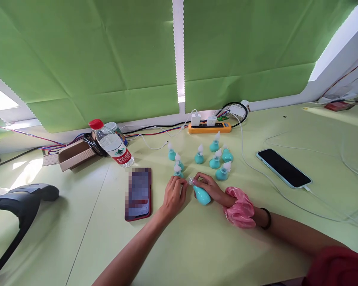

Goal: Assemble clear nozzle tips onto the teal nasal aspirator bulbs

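My right hand [210, 186] is wrapped round a turquoise squeeze bulb [202, 196] that lies tilted, its round base toward me. A clear nozzle [191, 181] sits at its neck and points up and left. At that nozzle my left hand [174, 193] has its fingers bent and pinched; the fingertips partly hide its end. Beyond my hands, several similar turquoise bulbs [199, 158] with whitish nozzles stand upright in loose groups. One bulb [178, 171] is right behind my left fingers, partly covered by them.
Left of my hands lies a phone in a red case [139, 194]; a red-capped water bottle [113, 147] and an open cardboard box [77, 154] are farther back. An orange power strip [210, 128] feeds white cables, one to the phone [283, 167] at right. A dark curved object [24, 210] is at far left.
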The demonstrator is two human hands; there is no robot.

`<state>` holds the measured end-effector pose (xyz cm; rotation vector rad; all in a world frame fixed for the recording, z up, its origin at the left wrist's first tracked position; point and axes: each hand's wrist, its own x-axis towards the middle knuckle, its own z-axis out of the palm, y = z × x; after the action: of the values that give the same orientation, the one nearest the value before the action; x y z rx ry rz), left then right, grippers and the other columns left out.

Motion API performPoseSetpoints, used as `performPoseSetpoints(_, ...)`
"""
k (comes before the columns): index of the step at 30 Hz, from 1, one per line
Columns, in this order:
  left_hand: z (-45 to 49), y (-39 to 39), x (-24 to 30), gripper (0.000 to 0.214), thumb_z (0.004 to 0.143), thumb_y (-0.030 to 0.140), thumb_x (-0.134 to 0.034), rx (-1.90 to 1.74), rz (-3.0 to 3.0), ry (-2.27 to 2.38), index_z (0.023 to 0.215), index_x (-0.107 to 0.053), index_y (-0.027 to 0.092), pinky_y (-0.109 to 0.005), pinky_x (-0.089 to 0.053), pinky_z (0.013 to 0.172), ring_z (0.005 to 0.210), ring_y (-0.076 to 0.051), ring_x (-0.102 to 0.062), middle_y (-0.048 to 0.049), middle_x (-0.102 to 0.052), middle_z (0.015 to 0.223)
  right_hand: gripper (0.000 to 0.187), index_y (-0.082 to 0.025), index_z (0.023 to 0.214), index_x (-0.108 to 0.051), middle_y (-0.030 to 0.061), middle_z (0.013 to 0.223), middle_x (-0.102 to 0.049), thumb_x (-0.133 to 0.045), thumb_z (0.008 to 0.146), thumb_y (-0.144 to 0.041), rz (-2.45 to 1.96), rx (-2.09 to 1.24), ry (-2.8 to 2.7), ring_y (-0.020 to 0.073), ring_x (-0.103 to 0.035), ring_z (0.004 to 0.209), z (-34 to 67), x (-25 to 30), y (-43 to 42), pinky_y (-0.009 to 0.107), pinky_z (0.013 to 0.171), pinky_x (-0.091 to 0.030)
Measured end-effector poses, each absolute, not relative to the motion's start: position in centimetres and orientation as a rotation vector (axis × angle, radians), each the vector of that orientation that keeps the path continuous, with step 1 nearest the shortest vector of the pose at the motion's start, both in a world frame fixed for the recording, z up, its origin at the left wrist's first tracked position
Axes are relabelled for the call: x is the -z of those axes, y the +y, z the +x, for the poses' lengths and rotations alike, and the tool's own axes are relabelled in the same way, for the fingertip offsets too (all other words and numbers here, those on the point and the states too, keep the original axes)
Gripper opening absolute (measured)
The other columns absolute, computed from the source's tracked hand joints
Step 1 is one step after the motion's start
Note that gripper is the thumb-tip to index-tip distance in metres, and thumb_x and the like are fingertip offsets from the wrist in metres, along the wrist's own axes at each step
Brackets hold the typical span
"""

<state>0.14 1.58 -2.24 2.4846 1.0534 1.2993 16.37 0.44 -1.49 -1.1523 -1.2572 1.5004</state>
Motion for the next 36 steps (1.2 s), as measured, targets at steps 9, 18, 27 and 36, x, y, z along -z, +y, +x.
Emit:
performPoseSetpoints(9, 1.1, 0.8, 1.7, 0.013, 0.073, 0.026, -0.059, -1.287, 1.886, 1.133, 0.070, -0.065, 0.015, -0.022, -0.040, 0.051, 0.056, -0.010, -0.050, -0.0040, -0.060, 0.067, 0.028, -0.019, 0.074, -0.045, -0.0031, 0.054, -0.057, -0.054, 0.073, -0.045, -1.067, -1.502, -1.258, 0.0128, -0.055, 0.050, 16.2, 1.3, 0.1, 0.023, 0.046, -0.040)
performPoseSetpoints(18, 1.3, 0.5, 1.7, 0.023, 0.074, 0.030, -0.056, -1.201, 1.580, 1.133, 0.066, -0.066, 0.011, -0.021, -0.041, 0.049, 0.058, -0.012, -0.054, -0.0057, -0.062, 0.065, 0.027, -0.018, 0.079, -0.046, -0.0013, 0.057, -0.058, -0.052, 0.076, -0.044, -1.058, -1.446, -1.342, 0.0125, -0.054, 0.053, 16.2, 1.6, -0.1, 0.023, 0.050, -0.039)
performPoseSetpoints(27, 1.2, 0.3, 1.5, 0.017, 0.074, 0.025, -0.054, -1.263, 1.828, 1.165, 0.065, -0.063, 0.013, -0.021, -0.042, 0.050, 0.054, -0.010, -0.050, -0.0040, -0.059, 0.061, 0.031, -0.017, 0.073, -0.047, -0.0070, 0.047, -0.037, -0.054, 0.072, -0.047, -1.186, -1.238, -1.454, 0.0066, -0.034, 0.044, 16.0, 1.5, -0.3, 0.020, 0.042, -0.025)
performPoseSetpoints(36, 1.0, 0.6, 1.8, 0.012, 0.071, 0.017, -0.055, -1.374, 2.044, 1.101, 0.059, -0.059, 0.016, -0.023, -0.046, 0.054, 0.056, -0.011, -0.051, -0.0014, -0.057, 0.056, 0.028, -0.017, 0.076, -0.047, -0.0035, 0.053, -0.047, -0.051, 0.075, -0.045, -1.206, -1.158, -1.536, 0.0084, -0.038, 0.048, 15.9, 1.6, -0.6, 0.021, 0.046, -0.030)
